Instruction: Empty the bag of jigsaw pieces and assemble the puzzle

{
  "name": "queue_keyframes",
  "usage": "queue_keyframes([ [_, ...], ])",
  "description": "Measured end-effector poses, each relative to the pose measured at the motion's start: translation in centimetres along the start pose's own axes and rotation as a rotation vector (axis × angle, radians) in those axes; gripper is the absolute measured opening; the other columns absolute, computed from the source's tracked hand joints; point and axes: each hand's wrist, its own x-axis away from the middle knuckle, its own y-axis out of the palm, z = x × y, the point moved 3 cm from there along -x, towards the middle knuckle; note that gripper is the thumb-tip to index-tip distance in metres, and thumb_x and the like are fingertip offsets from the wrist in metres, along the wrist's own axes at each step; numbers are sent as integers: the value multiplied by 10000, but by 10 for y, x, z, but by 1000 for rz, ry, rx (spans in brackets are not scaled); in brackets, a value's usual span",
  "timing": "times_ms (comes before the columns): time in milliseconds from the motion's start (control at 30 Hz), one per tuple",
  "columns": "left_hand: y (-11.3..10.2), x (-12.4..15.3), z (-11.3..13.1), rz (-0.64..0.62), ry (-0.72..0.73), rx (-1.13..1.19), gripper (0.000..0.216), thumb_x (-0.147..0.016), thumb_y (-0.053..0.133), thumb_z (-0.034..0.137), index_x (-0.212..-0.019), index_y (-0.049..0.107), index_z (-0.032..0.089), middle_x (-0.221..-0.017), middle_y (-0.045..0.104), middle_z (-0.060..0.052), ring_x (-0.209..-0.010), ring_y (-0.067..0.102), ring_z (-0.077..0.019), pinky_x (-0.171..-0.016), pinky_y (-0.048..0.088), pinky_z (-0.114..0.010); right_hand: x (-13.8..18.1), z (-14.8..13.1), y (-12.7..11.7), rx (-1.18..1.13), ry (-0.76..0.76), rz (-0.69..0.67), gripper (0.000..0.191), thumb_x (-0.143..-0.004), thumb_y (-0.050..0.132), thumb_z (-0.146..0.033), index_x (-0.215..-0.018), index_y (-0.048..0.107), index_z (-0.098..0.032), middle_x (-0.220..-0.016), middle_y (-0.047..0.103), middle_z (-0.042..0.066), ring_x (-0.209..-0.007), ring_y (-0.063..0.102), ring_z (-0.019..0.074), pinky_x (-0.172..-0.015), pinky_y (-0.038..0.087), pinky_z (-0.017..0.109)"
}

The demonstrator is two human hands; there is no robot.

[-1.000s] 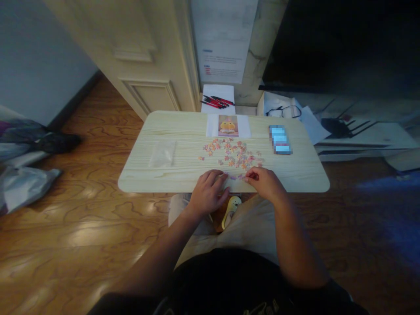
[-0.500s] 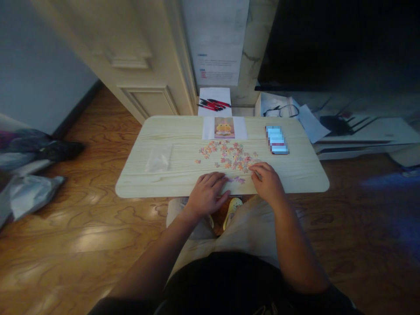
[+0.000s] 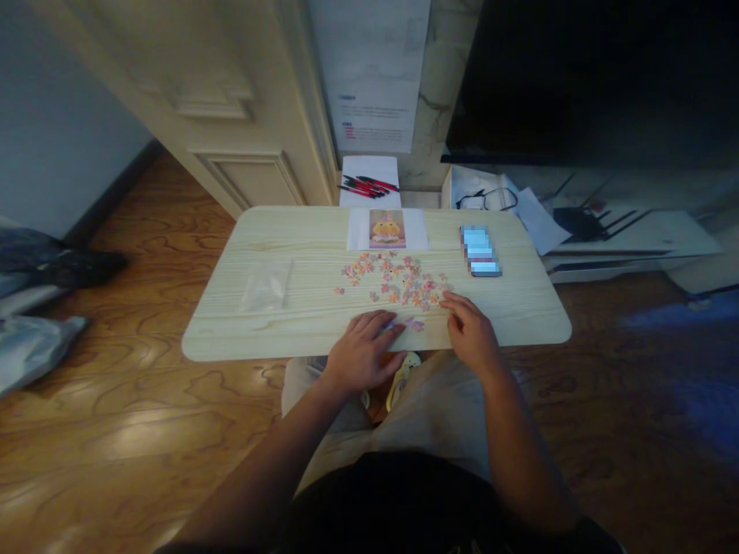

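Note:
Small jigsaw puzzle pieces (image 3: pixel 407 281), mostly pink and orange, lie scattered over the middle of a pale wooden table (image 3: pixel 312 231). A few purple puzzle pieces (image 3: pixel 416 326) sit apart from them, closer to the front edge. My left hand (image 3: pixel 363 346) rests at that edge with its fingers stretched flat, the fingertips beside the purple pieces and partly covering them. At the right end of the pile, my right hand (image 3: pixel 470 327) has its index finger extended onto the outer pieces. Its thumb is bent below, and nothing shows held between them.
Behind the pile lies a paper with a printed yellow character picture (image 3: pixel 387 229). A phone (image 3: pixel 481 251) is at the back right, a clear plastic bag (image 3: pixel 266 286) at the left. Red and black pens (image 3: pixel 368 187) lie on a white surface beyond the table, near a router (image 3: pixel 580 223).
The whole view has shifted slightly, so the table appears a little lower and further left. My right index finger stays at the right edge of the pile; my left hand has barely moved.

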Motion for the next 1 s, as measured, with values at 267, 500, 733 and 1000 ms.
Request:
queue_keyframes([
  [267,0,-6,-1,21,-74,-33,530,-966,612,489,-1432,590,239,-1608,466,-116,-1502,413,-344,-1224,395,-555,-4,1,8,208,-2,-88,458,-968,624,-341,-1407,628,-210,-1551,527,136,-1457,460,353,-1212,391,587],
  [500,3,-5,1,0,-86,-61,571,-967,598,536,-1451,570,234,-1621,454,-119,-1508,415,-339,-1255,355,-563,-13,-11,26,176,-48,-131,397,-1049,470,-308,-1410,627,-254,-1539,553,103,-1465,457,325,-1215,355,624],
  [733,2,-4,2,0,-81,-61,602,-961,601,538,-1468,557,216,-1624,449,-124,-1515,400,-344,-1263,344,-550,-12,12,10,224,-35,19,388,-1023,468,-242,-1336,697,-244,-1468,590,112,-1378,508,303,-1200,418,561],
  [1000,3,-5,3,22,-103,-55,617,-949,619,540,-1478,540,233,-1610,471,-123,-1513,401,-363,-1253,330,-601,-12,15,4,329,16,-28,371,-1018,483,-277,-1296,728,-285,-1512,558,95,-1407,454,340,-1202,364,628],
])
